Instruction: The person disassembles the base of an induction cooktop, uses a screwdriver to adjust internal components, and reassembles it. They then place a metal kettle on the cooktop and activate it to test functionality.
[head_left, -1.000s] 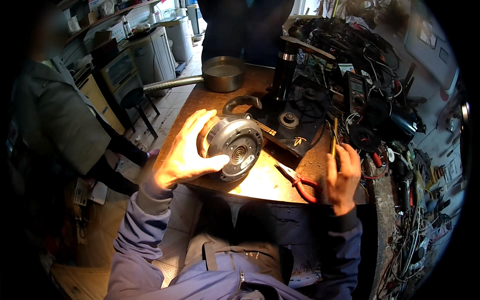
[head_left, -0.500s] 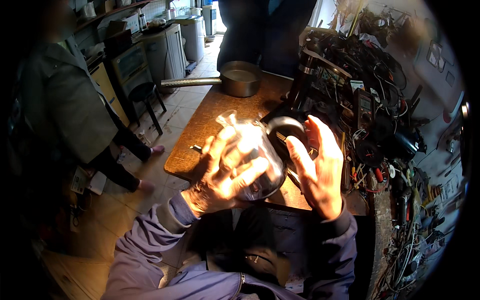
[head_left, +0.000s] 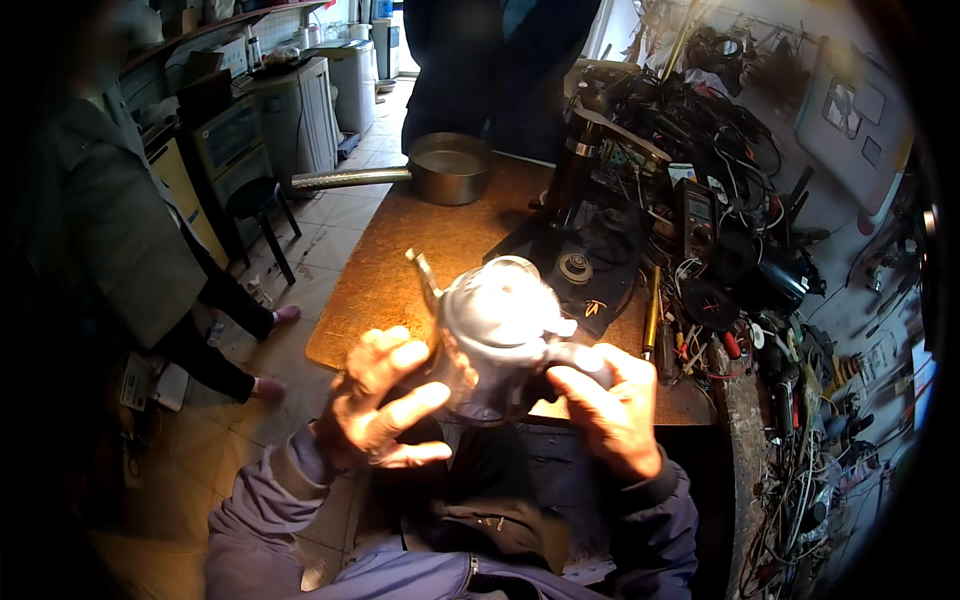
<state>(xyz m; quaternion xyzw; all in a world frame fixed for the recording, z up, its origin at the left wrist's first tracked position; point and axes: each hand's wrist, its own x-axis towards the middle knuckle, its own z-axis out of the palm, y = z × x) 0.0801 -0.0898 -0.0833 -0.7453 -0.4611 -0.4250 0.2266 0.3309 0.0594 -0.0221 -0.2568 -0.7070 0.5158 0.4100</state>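
Wooden table (head_left: 385,265); shiny kettle (head_left: 492,325) held up over its near edge. L hand (head_left: 385,405) by table's near-left corner, fingers spread, kettle contact can't tell; R hand (head_left: 612,410) over near edge, gripping handle (head_left: 584,359). Step prob. positioning kettle; next needs firm R grip.

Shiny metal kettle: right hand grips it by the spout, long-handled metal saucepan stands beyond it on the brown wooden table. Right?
Grip is wrong: the head view shows the right hand holding the shiny metal kettle by its handle; the spout is on the opposite side. The long-handled metal saucepan does stand beyond it on the brown wooden table.
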